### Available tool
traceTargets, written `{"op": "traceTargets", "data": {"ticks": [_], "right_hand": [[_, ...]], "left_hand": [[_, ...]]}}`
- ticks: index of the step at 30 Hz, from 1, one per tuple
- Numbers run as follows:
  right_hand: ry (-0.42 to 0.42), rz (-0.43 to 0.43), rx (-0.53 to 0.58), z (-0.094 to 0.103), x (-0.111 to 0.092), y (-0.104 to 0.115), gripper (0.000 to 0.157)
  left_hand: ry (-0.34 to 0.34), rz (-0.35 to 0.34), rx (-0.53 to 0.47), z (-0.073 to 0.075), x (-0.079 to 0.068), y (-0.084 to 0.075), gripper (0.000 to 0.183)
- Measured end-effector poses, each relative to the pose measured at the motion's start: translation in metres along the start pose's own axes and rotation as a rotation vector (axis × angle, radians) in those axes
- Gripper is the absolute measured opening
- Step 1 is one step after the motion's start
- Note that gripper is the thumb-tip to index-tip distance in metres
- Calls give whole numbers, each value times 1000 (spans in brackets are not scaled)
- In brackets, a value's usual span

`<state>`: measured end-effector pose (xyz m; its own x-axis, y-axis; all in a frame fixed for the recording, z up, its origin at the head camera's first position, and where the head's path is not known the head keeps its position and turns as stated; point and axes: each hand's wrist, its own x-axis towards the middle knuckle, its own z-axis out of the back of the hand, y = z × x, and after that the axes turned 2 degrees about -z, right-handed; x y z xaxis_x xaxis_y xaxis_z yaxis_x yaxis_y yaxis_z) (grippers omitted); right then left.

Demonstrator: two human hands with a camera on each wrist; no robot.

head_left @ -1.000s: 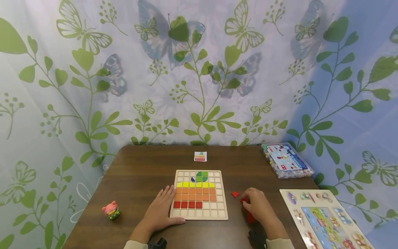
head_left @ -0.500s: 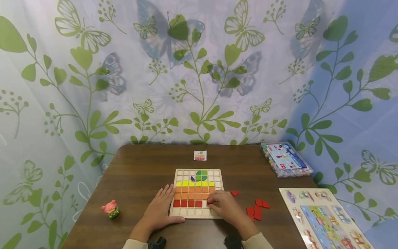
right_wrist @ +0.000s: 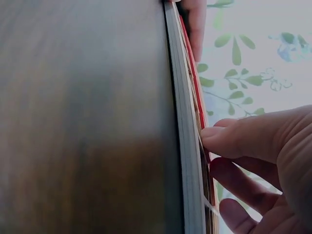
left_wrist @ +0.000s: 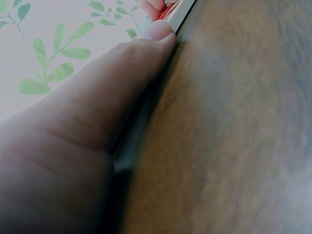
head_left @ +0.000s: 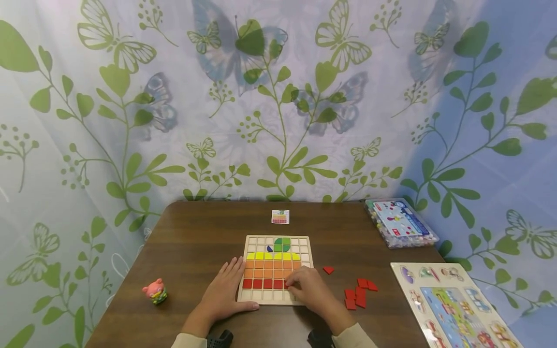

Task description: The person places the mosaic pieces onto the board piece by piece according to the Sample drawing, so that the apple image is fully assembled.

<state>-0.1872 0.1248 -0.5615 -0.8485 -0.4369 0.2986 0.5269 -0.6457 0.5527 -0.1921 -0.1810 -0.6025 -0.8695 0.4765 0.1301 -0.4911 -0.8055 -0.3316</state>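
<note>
A wooden grid board (head_left: 302,241) lies on the table, holding green, blue, yellow, orange and red tiles in rows. My left hand (head_left: 223,289) lies with extended fingers along the board's left edge, its thumb at the front corner. My right hand (head_left: 312,289) is over the board's right side. Its thumb and forefinger pinch a red tile (right_wrist: 208,156) low over the red row, right beside the red tiles (head_left: 262,284) set there. In the left wrist view, my left hand's thumb (left_wrist: 122,68) reaches along the board's edge.
Several loose red tiles (head_left: 360,297) lie right of the board, with another red piece (head_left: 328,270) apart. A small picture card (head_left: 280,217) is behind the board. A pink figurine (head_left: 155,291) stands left; a bead box (head_left: 400,224) and picture puzzle (head_left: 452,309) lie right.
My right hand has moved left from the loose red tiles to the board, bringing a red tile to the red row, then slightly further left. My left hand has stayed in place.
</note>
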Motion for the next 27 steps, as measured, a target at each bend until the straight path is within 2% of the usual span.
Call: {"op": "traceTargets", "data": {"ticks": [4, 6, 10, 13, 17, 21, 24, 27], "right_hand": [[-35, -10, -32, 5, -6, -1, 20], [-60, -45, -38, 11, -10, -5, 22], [-70, -182, -39, 33, -21, -18, 22], [-16, -251, -57, 55, -29, -34, 25], [98, -237, -74, 85, -45, -54, 36], [185, -218, -57, 100, -64, -68, 41], [192, -190, -23, 103, -73, -76, 41], [159, -157, 11, 103, -73, -81, 35]], "left_hand": [[-6, -6, -14, -1, 0, 1, 131], [-2, -5, -20, 0, -1, 0, 132], [2, -6, -20, 3, -1, -1, 131], [1, -7, -11, 3, -1, -1, 130], [-10, -17, -13, 1, 0, 0, 131], [-19, -26, -34, -4, -2, 2, 130], [-26, -23, -37, -5, -3, 3, 130], [-41, -16, -28, -5, -2, 2, 130]]}}
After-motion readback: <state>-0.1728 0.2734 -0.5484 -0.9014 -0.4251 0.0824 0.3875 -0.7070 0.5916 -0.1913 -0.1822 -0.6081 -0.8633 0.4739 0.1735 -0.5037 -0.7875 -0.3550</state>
